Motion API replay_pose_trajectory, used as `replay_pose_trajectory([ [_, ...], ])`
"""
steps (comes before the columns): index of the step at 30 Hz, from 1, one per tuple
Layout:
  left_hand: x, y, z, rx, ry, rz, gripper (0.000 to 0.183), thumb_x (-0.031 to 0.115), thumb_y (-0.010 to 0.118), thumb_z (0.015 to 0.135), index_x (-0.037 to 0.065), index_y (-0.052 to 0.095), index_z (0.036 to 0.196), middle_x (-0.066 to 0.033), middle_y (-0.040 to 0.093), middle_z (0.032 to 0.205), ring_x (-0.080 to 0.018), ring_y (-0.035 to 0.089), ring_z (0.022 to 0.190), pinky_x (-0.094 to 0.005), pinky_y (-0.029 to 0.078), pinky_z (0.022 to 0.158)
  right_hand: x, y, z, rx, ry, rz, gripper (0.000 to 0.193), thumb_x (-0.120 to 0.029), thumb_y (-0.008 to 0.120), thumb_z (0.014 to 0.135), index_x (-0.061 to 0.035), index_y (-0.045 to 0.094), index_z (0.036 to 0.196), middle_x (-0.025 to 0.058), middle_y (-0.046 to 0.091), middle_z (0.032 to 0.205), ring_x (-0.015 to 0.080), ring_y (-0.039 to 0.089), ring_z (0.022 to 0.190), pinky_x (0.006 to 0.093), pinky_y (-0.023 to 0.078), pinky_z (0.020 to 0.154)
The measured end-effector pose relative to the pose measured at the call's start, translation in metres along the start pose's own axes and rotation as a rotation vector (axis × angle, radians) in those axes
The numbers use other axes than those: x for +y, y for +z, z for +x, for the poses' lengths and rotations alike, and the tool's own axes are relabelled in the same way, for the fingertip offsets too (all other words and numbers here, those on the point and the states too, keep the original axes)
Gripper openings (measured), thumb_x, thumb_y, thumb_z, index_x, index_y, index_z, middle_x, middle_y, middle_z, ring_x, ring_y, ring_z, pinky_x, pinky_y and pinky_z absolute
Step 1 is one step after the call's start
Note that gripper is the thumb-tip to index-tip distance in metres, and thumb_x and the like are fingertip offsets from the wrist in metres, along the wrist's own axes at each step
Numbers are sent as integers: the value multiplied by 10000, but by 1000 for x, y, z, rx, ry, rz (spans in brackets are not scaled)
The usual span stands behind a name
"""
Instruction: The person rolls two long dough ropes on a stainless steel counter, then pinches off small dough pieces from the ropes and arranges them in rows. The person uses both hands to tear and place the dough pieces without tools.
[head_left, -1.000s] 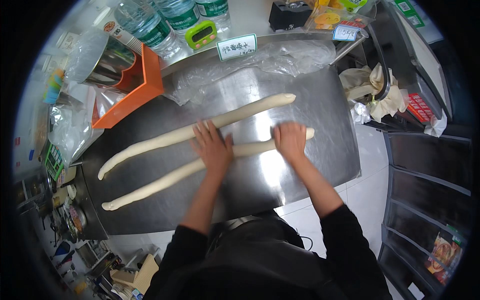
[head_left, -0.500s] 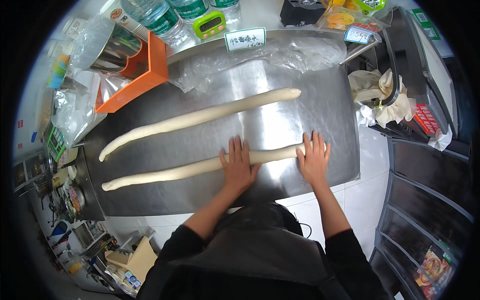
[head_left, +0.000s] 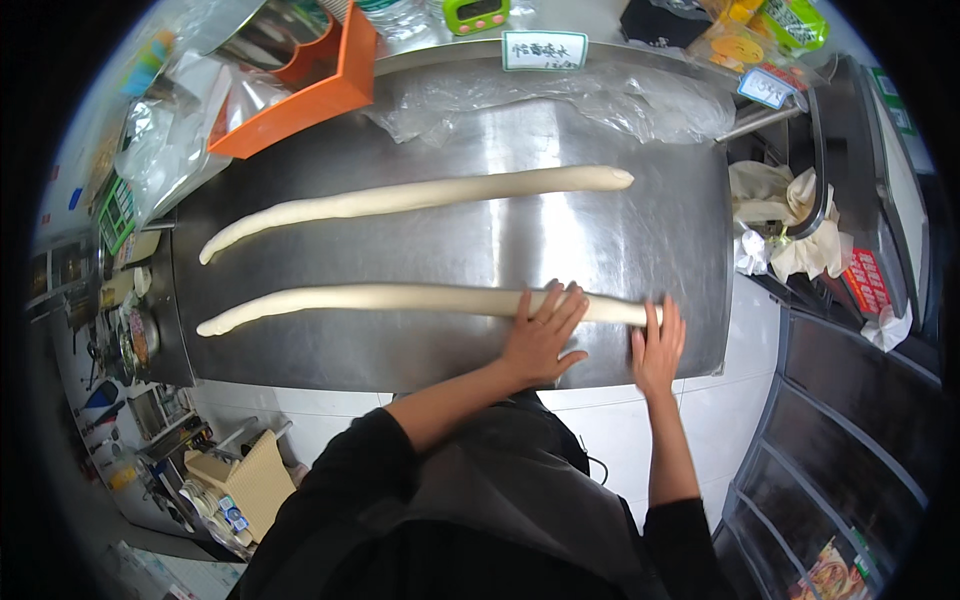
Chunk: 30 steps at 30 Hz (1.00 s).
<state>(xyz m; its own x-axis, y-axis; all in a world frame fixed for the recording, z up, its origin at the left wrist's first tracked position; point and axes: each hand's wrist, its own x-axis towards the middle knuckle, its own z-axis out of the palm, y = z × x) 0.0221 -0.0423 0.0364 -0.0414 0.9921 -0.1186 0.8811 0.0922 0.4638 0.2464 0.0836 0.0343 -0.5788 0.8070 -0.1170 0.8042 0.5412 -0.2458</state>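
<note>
**Ana:** Neither hand has a closed grip on anything. From the head camera, the left hand (head_left: pixel 543 335) lies flat with fingers spread, its fingertips over the near dough rope (head_left: pixel 400 298). The right hand (head_left: pixel 657 345) is flat too, fingertips touching the rope's right end, close to the right edge of the counter (head_left: pixel 450 225).

**Ben:** So pressing down, not grasping?

**Ana:** Yes, open palms pressing on top. That rope lies along the near edge of the counter and runs leftward from the hands to a thin tapered tip by the near left corner.

**Ben:** And the second piece?

**Ana:** The far dough rope (head_left: pixel 420 195) lies roughly parallel, well apart from the near one, across the middle of the counter. No hand touches it. Its right end is blunt and its left end tapers.

**Ben:** How far along does the work look?

**Ana:** I'd judge it well advanced: both pieces are already long and span most of the counter. The near one seems a bit thicker under the hands than at its left tip, so evening it out may be what's left.

**Ben:** What else is around?

**Ana:** An orange tray (head_left: pixel 300 85) sits at the far left corner, crumpled clear plastic sheet (head_left: pixel 560 95) lies along the far edge, and a small white label card (head_left: pixel 544 49) stands behind it.
</note>
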Motion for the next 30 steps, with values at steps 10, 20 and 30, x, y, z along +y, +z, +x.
replay_pose_trajectory([
  [10, -21, 6, 170, 554, -260, -204, 694, 473, 441, 1038, 44, 358, 1577, -121, 270, 1682, -300, 204, 1561, -574, 127, 1239, -68, 16, 194, 547, 33, 133, 629, -256, 639, 944, 12, 451, 1481, 269, 315, 1610, 429, 354, 1442, 539, 232, 1203],
  [20, -129, -48, -103, 231, -287, 128, 650, 363, 596, 970, 141, 423, 1556, -147, 371, 1625, -358, 324, 1502, -619, 168, 1202, -127, 33, 34, 68, -253, -33, 563, -386, 651, 925, -122, 595, 1419, 201, 445, 1551, 394, 398, 1425, 579, 206, 1201],
  [30, -284, -97, -36, 743, -621, 405, 729, 414, 590, 971, 21, 386, 1550, -209, 317, 1639, -376, 308, 1506, -625, 193, 1192, -106, 43, 140, 323, 70, -106, 631, -374, 506, 1030, -55, 383, 1560, 242, 328, 1619, 375, 351, 1474, 537, 223, 1212],
])
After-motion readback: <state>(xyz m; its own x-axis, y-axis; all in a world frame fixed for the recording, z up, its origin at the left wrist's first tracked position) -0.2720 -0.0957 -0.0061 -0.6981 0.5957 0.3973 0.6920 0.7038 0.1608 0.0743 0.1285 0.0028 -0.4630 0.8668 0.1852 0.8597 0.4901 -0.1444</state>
